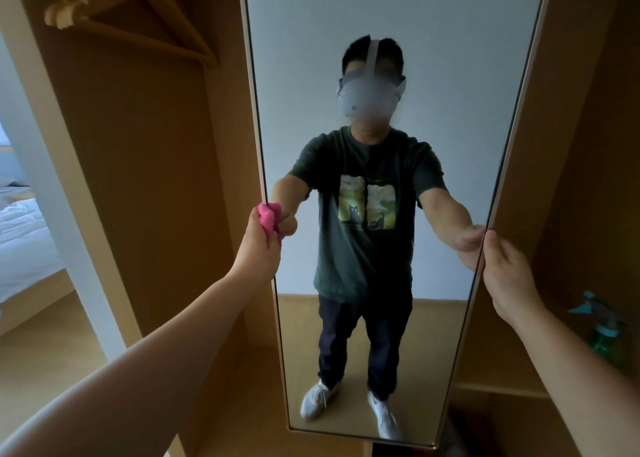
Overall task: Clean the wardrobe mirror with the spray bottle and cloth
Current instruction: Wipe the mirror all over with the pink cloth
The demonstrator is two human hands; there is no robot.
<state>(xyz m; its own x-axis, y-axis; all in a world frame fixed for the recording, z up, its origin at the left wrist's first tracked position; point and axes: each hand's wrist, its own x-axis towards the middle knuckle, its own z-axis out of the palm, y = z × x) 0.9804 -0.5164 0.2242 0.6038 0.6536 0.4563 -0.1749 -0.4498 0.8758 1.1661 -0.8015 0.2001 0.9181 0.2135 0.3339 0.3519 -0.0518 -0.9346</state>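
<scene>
The left hand [259, 245] is clamped on a bunched pink cloth [267, 216], pressed against the wardrobe mirror [450, 110] at its left edge. The right hand [509, 273] grips the mirror's right edge. A green spray bottle [602, 328] stands on the wardrobe shelf [502, 389], far right.

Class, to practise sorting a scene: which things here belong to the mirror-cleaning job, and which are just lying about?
For the job: mirror, gripped at its right edge by the right hand; pink cloth in the left hand; spray bottle, standing unused at the right.
Lying about: wooden hanger; bed.
</scene>
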